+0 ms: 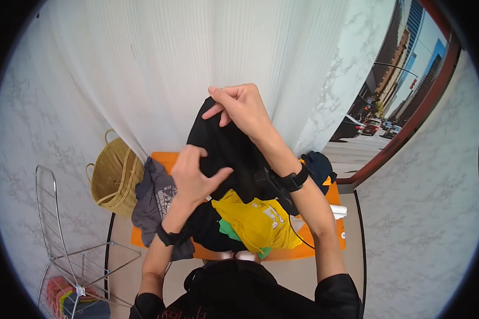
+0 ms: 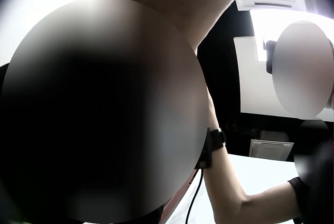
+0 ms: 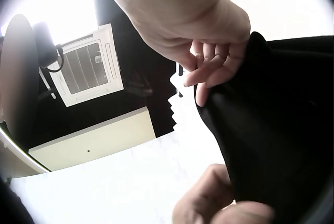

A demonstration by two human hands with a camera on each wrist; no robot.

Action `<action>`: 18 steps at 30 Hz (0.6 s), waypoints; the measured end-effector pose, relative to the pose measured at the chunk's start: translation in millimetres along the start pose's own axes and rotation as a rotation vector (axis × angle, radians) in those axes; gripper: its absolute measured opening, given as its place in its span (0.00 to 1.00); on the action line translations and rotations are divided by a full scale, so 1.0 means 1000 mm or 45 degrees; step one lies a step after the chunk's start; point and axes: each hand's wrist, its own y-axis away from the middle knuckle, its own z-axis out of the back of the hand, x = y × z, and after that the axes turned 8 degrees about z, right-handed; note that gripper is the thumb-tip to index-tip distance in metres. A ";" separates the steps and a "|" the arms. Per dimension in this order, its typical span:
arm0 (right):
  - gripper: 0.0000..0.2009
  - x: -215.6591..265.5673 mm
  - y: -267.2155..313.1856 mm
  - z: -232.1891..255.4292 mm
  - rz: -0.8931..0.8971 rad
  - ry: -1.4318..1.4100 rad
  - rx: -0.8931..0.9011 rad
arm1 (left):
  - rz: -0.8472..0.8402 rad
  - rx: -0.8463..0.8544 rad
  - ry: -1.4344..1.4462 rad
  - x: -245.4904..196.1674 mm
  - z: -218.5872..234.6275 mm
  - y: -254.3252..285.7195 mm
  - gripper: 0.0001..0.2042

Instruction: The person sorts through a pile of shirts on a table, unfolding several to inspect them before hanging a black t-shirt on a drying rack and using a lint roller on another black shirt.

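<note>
A black garment [image 1: 226, 141] hangs in front of the chest, over the table, in the head view. My right hand [image 1: 244, 109] pinches its upper corner, with thumb and fingers meeting at the edge. In the right wrist view the same fingers [image 3: 222, 67] are at the top of the black cloth [image 3: 282, 119]. Lower down, my left hand [image 1: 189, 173] is at the garment's left edge, thumb and forefinger spread apart in front of it. Its fingers [image 3: 209, 192] look blurred in the right wrist view. A large blurred disc hides most of the left wrist view.
An orange table [image 1: 165, 158] bears a yellow shirt [image 1: 261, 218], a grey printed shirt [image 1: 154, 191] and dark clothes [image 1: 318, 167]. A wicker basket [image 1: 117, 175] stands at left, near a metal drying rack [image 1: 80, 290]. A white curtain [image 1: 170, 58] hangs behind.
</note>
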 end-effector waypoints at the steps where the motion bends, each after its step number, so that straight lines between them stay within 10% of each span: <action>1: 0.20 0.000 0.003 0.007 -0.001 0.042 -0.009 | -0.034 0.005 -0.030 -0.009 -0.016 0.003 0.28; 11: 0.20 0.019 0.026 0.073 -0.012 0.045 -0.242 | -0.649 0.092 -0.291 -0.014 -0.063 0.024 0.36; 18: 0.19 0.026 0.028 0.085 -0.029 -0.021 -0.272 | -0.760 0.095 -0.416 -0.014 -0.068 -0.021 0.18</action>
